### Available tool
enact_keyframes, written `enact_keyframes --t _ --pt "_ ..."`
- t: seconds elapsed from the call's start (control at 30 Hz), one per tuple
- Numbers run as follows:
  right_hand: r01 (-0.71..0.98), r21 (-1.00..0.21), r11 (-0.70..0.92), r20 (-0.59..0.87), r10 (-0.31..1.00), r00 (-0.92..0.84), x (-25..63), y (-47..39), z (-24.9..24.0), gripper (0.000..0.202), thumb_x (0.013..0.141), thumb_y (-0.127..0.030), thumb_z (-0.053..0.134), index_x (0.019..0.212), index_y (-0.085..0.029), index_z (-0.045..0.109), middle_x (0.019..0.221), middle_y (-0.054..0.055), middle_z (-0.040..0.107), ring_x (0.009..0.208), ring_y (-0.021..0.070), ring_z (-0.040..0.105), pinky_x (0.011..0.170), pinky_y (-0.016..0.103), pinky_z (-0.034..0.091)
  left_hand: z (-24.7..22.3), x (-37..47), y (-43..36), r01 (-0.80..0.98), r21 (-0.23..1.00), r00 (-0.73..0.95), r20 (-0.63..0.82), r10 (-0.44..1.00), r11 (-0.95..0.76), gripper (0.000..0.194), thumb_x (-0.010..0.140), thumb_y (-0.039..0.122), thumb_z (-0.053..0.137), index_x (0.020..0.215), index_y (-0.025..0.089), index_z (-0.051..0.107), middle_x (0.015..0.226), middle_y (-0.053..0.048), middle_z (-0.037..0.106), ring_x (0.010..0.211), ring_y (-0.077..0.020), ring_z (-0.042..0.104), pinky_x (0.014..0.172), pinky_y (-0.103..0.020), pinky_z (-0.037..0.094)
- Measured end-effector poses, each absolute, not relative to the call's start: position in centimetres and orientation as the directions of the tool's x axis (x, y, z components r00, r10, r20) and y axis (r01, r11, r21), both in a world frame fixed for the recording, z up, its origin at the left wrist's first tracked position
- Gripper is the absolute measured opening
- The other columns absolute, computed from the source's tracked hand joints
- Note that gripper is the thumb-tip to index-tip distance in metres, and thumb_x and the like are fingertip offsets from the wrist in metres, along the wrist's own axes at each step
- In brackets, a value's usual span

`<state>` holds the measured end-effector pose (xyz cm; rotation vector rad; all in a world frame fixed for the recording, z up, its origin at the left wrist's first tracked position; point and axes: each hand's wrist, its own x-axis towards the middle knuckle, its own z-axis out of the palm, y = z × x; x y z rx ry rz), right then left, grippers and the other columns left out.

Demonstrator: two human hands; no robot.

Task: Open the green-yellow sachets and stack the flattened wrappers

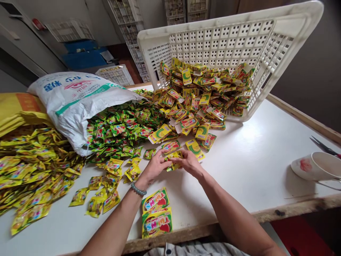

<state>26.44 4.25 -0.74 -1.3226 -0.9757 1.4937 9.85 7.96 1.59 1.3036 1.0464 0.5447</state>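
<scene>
My left hand (154, 166) and my right hand (190, 163) meet over the white table. Between their closed fingers is a small yellow-and-green pack (174, 159), partly hidden by them; whether it is a box or a sachet is unclear. Just beyond lie small printed candy boxes (194, 147), some with flaps up. Left of my left hand, green sachets (117, 131) spill from a white woven sack (80, 92). Loose yellow sachets (102, 199) lie nearer me. Two larger flat printed packs (157, 224) rest by the front edge, below my hands.
A white plastic basket (221, 26) lies tipped on its side at the back, small boxes pouring out. At far left is a heap of yellow sachets (29, 174) by a yellow bag (18, 110). A mug (306, 167) and scissors (323, 146) sit at right. Stacked crates (125, 21) stand behind.
</scene>
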Motion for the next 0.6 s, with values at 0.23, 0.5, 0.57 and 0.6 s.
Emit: enact_keyframes --t 0.23,0.5,0.57,0.6 --pt "0.295 -0.931 -0.217 -0.033 0.852 0.522 28.4 4.7 -0.7 0.024 0.077 -0.038 0.062 0.070 -0.022 0.045 0.066 0.000 0.055 0.061 0.0154 0.047 0.058 0.028 0.037 1.5 13.0 12.7 0.540 0.788 0.469 0.008 0.883 -0.294 0.055 0.067 0.031 0.075 0.118 0.016 0.059 0.118 -0.016 0.065 0.116 -0.0327 0.057 0.100 -0.045 0.042" --pt "0.226 -0.960 -0.163 -0.012 0.835 0.551 28.8 4.7 -0.1 0.021 0.079 -0.043 0.056 0.078 -0.022 0.053 0.070 0.001 0.058 0.066 0.0181 0.050 0.064 0.029 0.041 -0.7 13.1 12.6 0.729 0.569 0.443 0.031 0.896 -0.380 0.067 0.055 0.034 0.084 0.115 0.014 0.063 0.116 -0.020 0.064 0.110 -0.0385 0.056 0.094 -0.045 0.042" --pt "0.149 -0.985 -0.081 0.014 0.836 0.549 28.7 4.9 -0.1 0.023 0.079 -0.045 0.056 0.081 -0.022 0.054 0.075 0.002 0.060 0.071 0.0178 0.052 0.068 0.028 0.043 -0.6 11.9 12.0 0.687 0.645 0.440 -0.002 0.898 -0.335 0.054 0.055 0.036 0.085 0.101 0.017 0.068 0.100 -0.013 0.068 0.095 -0.0329 0.061 0.086 -0.041 0.045" --pt "0.116 -0.992 -0.044 0.026 0.842 0.540 28.5 5.1 -0.2 0.024 0.080 -0.045 0.056 0.083 -0.021 0.055 0.077 0.002 0.060 0.073 0.0176 0.052 0.070 0.028 0.043 -0.6 11.3 11.6 0.658 0.687 0.453 -0.034 0.891 -0.308 0.044 0.058 0.039 0.083 0.094 0.018 0.069 0.091 -0.010 0.069 0.087 -0.0294 0.061 0.081 -0.038 0.045"
